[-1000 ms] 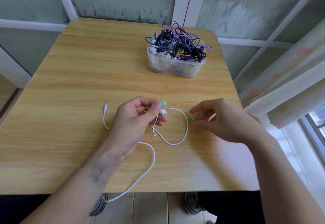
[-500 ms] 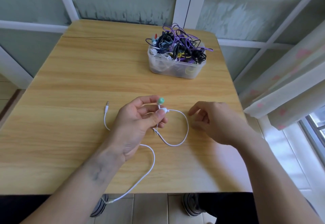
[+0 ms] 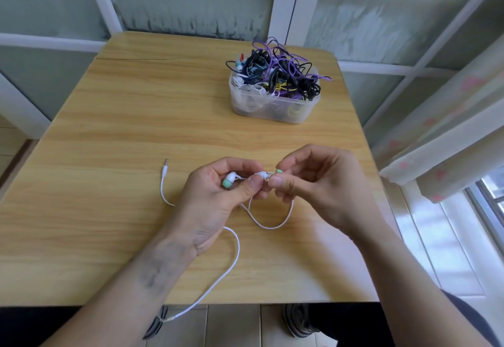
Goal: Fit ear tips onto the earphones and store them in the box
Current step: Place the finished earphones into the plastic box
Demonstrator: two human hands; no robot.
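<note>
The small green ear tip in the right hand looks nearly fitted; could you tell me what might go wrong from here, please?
1. The small green ear tip, pinched by the right hand at the bare white earbud, could slip and drop.
2. The thin white cable hangs over the wooden table edge; a snag might tug the earbud from the left hand.

I saw white earphones (image 3: 231, 179), one bud already tipped green, the other bud (image 3: 262, 175) bare beside a loose green ear tip (image 3: 279, 171). The clear box (image 3: 272, 106) sat far back, heaped with tangled cables.
</note>
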